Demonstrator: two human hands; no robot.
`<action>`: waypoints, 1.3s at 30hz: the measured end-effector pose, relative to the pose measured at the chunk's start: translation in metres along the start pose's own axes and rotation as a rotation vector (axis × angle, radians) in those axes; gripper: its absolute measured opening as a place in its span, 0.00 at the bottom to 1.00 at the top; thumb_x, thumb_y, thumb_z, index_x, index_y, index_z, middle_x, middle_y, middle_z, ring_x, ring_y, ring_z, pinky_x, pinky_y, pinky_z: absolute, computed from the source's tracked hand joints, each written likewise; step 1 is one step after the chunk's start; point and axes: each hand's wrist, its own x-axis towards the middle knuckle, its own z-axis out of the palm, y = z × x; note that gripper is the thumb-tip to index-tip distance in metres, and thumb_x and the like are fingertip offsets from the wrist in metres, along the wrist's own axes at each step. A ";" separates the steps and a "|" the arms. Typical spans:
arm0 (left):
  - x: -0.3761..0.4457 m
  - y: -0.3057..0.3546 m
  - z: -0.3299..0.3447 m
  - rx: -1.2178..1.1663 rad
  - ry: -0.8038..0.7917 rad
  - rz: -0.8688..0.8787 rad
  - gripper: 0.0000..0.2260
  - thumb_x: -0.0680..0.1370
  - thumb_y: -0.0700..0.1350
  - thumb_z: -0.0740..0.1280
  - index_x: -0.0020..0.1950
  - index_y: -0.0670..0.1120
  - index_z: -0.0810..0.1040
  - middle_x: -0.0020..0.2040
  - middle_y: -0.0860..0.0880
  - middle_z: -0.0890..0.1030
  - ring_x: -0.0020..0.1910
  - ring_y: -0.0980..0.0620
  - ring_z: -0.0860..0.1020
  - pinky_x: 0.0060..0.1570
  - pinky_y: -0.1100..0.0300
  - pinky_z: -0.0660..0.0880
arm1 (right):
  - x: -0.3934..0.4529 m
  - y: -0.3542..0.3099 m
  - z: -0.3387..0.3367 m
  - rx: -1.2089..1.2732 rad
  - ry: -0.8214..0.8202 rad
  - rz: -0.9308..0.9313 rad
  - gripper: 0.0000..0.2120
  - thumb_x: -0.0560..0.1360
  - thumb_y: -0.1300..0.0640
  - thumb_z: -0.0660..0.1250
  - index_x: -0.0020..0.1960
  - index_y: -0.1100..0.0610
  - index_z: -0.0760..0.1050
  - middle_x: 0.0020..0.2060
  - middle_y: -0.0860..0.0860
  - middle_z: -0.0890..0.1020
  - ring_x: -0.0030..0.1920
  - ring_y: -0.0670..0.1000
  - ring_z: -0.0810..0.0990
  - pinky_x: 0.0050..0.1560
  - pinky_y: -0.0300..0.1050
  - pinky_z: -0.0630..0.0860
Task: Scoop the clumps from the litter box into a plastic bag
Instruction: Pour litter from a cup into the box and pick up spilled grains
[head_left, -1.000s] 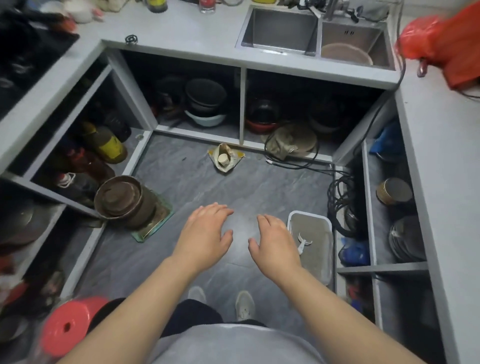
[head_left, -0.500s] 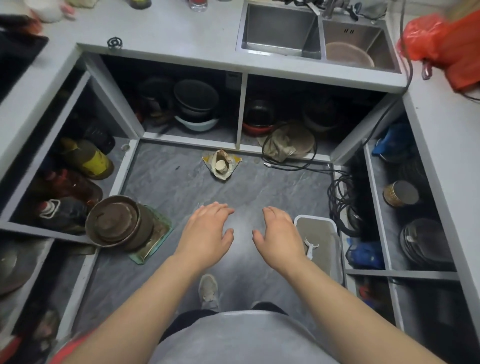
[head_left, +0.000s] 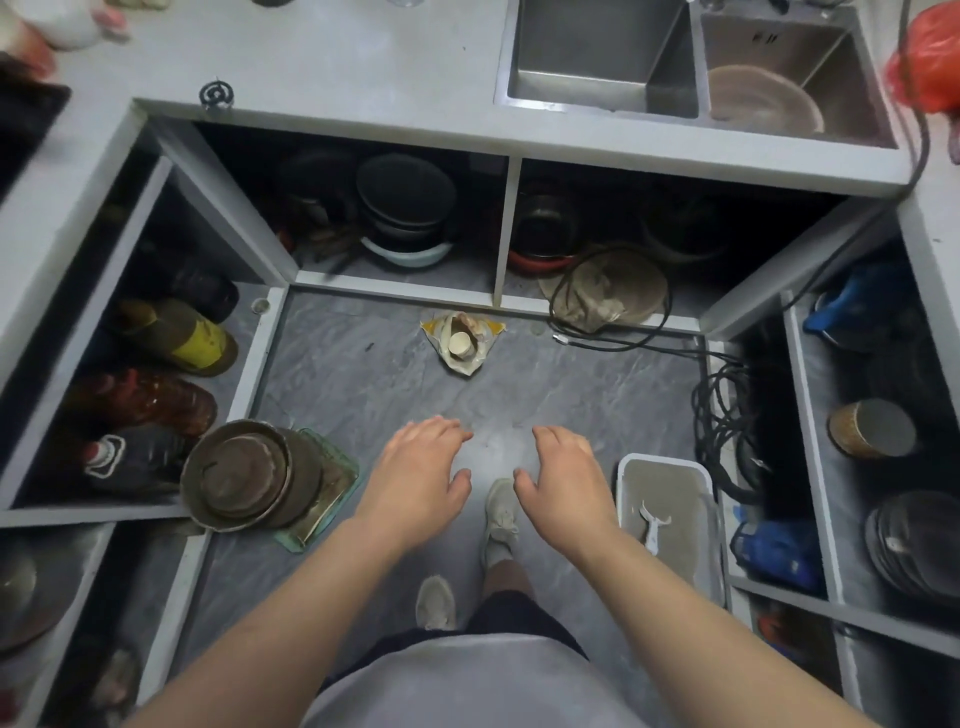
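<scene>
Over grey floor (head_left: 363, 374): stacked pots (head_left: 249, 475) far left by shelf. Left hand (head_left: 421, 467) palm down, fingers spread, empty. Right hand (head_left: 566, 475) same, nothing held, w/ shoe (head_left: 501, 512) btwn them below. Litter box (head_left: 667, 512) on floor just right of right hand, not touched; white scoop (head_left: 652, 525) lying in litter.

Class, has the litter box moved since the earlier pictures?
No. The litter box still sits beside the black cables on the right; only the camera shifted.
</scene>
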 end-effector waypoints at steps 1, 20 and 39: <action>0.014 -0.001 -0.003 0.008 -0.003 -0.012 0.23 0.79 0.53 0.63 0.74 0.53 0.69 0.75 0.54 0.70 0.77 0.53 0.63 0.78 0.53 0.55 | 0.015 0.002 -0.002 0.005 -0.007 -0.007 0.25 0.80 0.51 0.63 0.75 0.57 0.66 0.71 0.52 0.71 0.72 0.53 0.66 0.71 0.46 0.66; 0.217 -0.095 0.004 -0.046 -0.115 -0.169 0.21 0.79 0.50 0.65 0.72 0.50 0.72 0.74 0.52 0.72 0.75 0.51 0.66 0.76 0.53 0.59 | 0.250 0.008 0.039 0.036 -0.164 0.129 0.21 0.79 0.52 0.63 0.70 0.59 0.70 0.64 0.56 0.76 0.66 0.57 0.71 0.65 0.51 0.71; 0.469 -0.347 0.312 -0.128 -0.219 -0.260 0.21 0.79 0.50 0.66 0.69 0.43 0.74 0.68 0.40 0.75 0.66 0.39 0.74 0.62 0.50 0.70 | 0.564 0.109 0.361 0.139 -0.132 0.099 0.19 0.78 0.57 0.67 0.67 0.63 0.73 0.63 0.61 0.78 0.63 0.61 0.77 0.64 0.49 0.71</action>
